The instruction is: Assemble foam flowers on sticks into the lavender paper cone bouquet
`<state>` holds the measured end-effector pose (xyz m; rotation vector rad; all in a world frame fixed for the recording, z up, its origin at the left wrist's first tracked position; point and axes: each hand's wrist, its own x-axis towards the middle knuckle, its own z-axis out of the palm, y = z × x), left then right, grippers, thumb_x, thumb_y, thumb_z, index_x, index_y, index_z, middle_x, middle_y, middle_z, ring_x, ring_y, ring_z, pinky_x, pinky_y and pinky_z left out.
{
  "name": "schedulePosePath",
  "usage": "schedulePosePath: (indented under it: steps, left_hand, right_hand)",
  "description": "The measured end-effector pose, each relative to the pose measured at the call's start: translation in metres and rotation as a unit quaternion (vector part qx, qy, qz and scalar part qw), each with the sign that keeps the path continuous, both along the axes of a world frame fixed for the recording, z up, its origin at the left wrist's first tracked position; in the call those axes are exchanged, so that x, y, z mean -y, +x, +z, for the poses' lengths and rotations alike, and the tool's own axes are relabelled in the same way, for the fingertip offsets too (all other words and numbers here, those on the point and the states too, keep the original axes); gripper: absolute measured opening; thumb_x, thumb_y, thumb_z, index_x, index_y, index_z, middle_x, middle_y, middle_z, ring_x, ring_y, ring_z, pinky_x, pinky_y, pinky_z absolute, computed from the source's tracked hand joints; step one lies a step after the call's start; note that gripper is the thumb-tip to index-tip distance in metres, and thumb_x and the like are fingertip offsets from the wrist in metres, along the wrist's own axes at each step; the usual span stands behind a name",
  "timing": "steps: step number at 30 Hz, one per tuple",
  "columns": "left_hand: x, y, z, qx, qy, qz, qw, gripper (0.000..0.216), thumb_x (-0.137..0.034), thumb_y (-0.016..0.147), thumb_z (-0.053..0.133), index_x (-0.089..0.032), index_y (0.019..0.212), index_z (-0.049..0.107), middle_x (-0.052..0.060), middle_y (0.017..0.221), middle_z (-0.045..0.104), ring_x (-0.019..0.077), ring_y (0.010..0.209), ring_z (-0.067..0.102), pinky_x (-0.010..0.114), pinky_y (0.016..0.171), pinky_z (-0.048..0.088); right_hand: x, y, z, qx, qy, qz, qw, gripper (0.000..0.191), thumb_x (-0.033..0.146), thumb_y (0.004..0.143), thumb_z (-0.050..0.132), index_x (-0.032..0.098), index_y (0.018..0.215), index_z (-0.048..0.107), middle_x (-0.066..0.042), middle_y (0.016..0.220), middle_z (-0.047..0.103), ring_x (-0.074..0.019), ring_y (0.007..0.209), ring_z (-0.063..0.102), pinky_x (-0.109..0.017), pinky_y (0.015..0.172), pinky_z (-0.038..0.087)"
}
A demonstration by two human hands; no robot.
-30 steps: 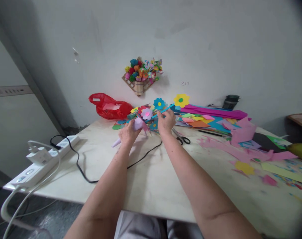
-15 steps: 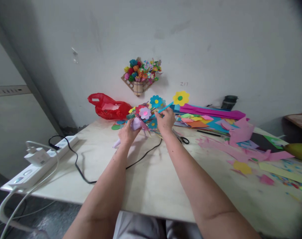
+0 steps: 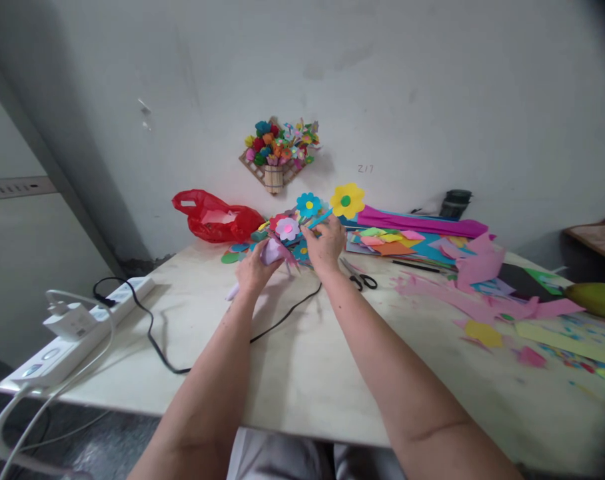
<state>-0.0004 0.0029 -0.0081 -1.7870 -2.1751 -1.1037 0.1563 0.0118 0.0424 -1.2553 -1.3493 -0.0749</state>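
Note:
My left hand [image 3: 252, 270] is closed around a lilac paper cone [image 3: 271, 252], whose narrow end pokes out below the wrist side. Paper flowers crowd just above it: a lilac one with a pink centre [image 3: 287, 229] and a blue one with a yellow centre [image 3: 308, 205]. My right hand [image 3: 326, 245] pinches the blue stem [image 3: 318, 220] of a yellow paper flower with a green centre [image 3: 347, 201]. That stem slants down left into the bunch; its lower end is hidden among the flowers.
Left of the bunch lies a red plastic bag [image 3: 217, 217]. Scissors [image 3: 365, 282] rest right of my right wrist. Coloured paper [image 3: 422, 247] and pink scraps [image 3: 482, 300] cover the right side. A black cable [image 3: 287, 313] runs from the power strip [image 3: 92, 327] across the table [image 3: 312, 387].
My right hand has brought the yellow flower a little left, closer to the bunch. My left hand keeps its hold on the cone. The whole view has shifted slightly.

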Motion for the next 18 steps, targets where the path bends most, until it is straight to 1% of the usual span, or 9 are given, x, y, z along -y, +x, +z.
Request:
schedulePosePath:
  steps: [3,11,18]
  left_hand:
    - [-0.0004,-0.0011,-0.0009,-0.002,0.008,-0.002,1.0,0.069,-0.061,0.069,0.063,-0.034,0.131,0.047,0.005,0.112,0.066,0.0252,0.098,0.062,0.032,0.079,0.046]
    - [-0.0017,-0.0008,-0.0028,0.004,0.024,-0.004,1.0,0.069,-0.059,0.068,0.065,-0.034,0.13,0.048,0.004,0.112,0.066,0.0245,0.098,0.062,0.032,0.081,0.046]
    - [-0.0013,0.0,-0.0028,0.005,0.029,-0.007,1.0,0.068,-0.059,0.068,0.065,-0.035,0.129,0.05,0.004,0.11,0.066,0.0246,0.097,0.063,0.032,0.08,0.046]
  right_hand:
    - [0.0008,-0.0001,0.0001,-0.005,0.002,-0.006,1.0,0.024,0.035,0.079,0.06,0.018,0.063,0.065,-0.01,0.124,0.054,-0.0274,0.111,0.047,-0.043,0.092,0.036]
    - [0.0023,0.0008,0.0024,0.008,-0.027,-0.023,0.999,0.021,0.034,0.08,0.059,0.018,0.068,0.067,-0.013,0.122,0.054,-0.0293,0.115,0.043,-0.046,0.095,0.034]
    - [0.0034,-0.0005,0.0026,0.014,-0.025,-0.013,1.0,0.021,0.031,0.082,0.057,0.017,0.069,0.067,-0.013,0.129,0.051,-0.0302,0.12,0.041,-0.048,0.098,0.032]
